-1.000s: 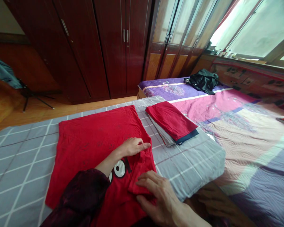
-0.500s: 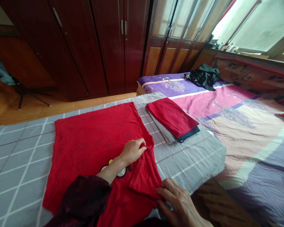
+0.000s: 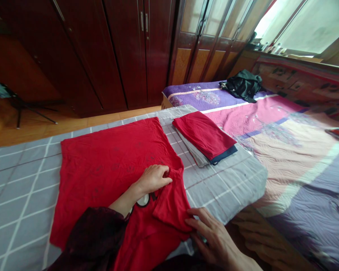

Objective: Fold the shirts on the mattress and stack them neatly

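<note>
A red shirt [image 3: 110, 158] with a dark and white print lies spread on the grey checked cloth [image 3: 19, 195], its near right part folded over. My left hand [image 3: 154, 178] rests on the shirt near the collar, thumb and fingers apart, not pinching the fabric. At the shirt's lower right edge, my right hand [image 3: 210, 229] pinches the red fabric between thumb and fingers. A stack of folded clothes [image 3: 206, 135], red on top with grey and dark blue beneath, sits to the right of the shirt.
Behind stand dark red wardrobes [image 3: 124, 56]. A bed with a patterned cover [image 3: 285, 150] is at the right, a black garment [image 3: 243, 84] on it. A tripod stand [image 3: 25, 107] is on the floor at the left.
My left hand has let go of the fabric near the collar and moved slightly left. My right hand stays at the shirt's edge. The view has shifted a little.
</note>
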A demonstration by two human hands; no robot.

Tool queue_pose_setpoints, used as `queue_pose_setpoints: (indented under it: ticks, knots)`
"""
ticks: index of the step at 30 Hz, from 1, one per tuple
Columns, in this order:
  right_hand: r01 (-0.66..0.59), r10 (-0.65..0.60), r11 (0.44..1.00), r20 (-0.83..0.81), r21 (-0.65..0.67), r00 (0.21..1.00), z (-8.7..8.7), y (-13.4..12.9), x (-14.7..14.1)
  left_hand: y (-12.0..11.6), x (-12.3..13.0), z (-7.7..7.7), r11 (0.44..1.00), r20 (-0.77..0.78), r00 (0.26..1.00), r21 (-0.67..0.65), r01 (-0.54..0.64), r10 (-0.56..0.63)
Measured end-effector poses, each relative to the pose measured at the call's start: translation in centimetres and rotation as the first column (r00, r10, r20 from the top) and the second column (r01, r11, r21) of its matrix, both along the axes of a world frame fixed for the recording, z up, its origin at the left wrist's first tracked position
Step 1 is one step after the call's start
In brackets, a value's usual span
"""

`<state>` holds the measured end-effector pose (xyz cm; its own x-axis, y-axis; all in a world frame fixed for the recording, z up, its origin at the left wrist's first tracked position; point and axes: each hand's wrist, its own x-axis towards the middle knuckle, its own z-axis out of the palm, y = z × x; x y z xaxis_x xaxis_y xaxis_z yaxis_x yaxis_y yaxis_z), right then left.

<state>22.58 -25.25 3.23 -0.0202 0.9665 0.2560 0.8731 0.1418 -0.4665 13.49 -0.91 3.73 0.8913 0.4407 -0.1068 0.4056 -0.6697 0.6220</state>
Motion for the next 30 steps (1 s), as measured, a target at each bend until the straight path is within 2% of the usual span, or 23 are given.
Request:
queue_pose_setpoints:
  ticks: [3, 6, 8, 10, 12, 14, 16, 20, 22, 24, 27, 30]
  knots:
    - [0.095, -0.088, 0.99, -0.071, 0.103, 0.994, -0.3, -0.2, -0.2, -0.3, 0.5, -0.4, 0.999, 0.052, 0.997, -0.013, -0.05, 0.05]
    - [0.297, -0.267, 0.933, -0.162, 0.202, 0.95, -0.7, 0.3, -0.6, -0.5, 1.0, -1.1, 0.992, 0.088, 0.988, -0.044, -0.121, 0.124]
    - [0.433, -0.386, 0.884, -0.246, 0.177, 0.889, -0.9, 0.7, -0.9, -0.5, 1.2, -1.5, 0.984, 0.102, 0.98, -0.061, -0.165, 0.171]
    - [0.48, -0.432, 0.869, -0.287, 0.123, 0.855, -1.2, 1.0, -1.1, -0.5, 1.3, -1.8, 0.978, 0.112, 0.972, -0.069, -0.197, 0.204]
    - [0.384, -0.344, 0.918, -0.281, 0.1, 0.896, -1.4, 1.0, -1.3, -0.6, 1.2, -1.9, 0.975, 0.118, 0.968, -0.069, -0.213, 0.22]
    - [0.206, -0.177, 0.974, -0.256, 0.091, 0.95, -1.4, 0.9, -1.5, -0.7, 1.2, -1.7, 0.975, 0.119, 0.968, -0.062, -0.213, 0.219]
    - [0.091, -0.068, 0.991, -0.221, 0.093, 0.973, -1.3, 0.7, -1.6, -0.8, 1.0, -1.4, 0.979, 0.119, 0.972, -0.053, -0.199, 0.204]
    - [0.151, -0.141, 0.981, -0.088, 0.12, 0.986, -0.9, 0.7, -1.4, -0.9, 0.4, -0.7, 0.997, 0.024, 0.998, -0.058, -0.059, 0.061]
    - [0.146, -0.141, 0.986, -0.075, 0.082, 0.987, -0.9, 0.7, -1.3, -0.9, 0.3, -0.6, 0.993, -0.011, 1.0, -0.118, 0.012, -0.013]
    - [0.114, -0.11, 0.992, -0.093, 0.048, 0.99, -1.0, 0.6, -1.2, -1.0, 0.3, -0.6, 0.977, 0.043, 0.998, -0.204, 0.063, -0.056]
    - [0.091, -0.083, 0.992, -0.087, 0.093, 0.993, -1.1, 0.5, -1.2, -1.1, 0.4, -0.4, 0.947, 0.178, 0.982, -0.302, 0.111, -0.058]
    - [0.034, -0.028, 0.997, -0.072, 0.072, 0.997, -0.8, 0.8, -1.3, -1.0, 0.3, 0.3, 0.962, 0.186, 0.982, -0.268, 0.059, -0.009]
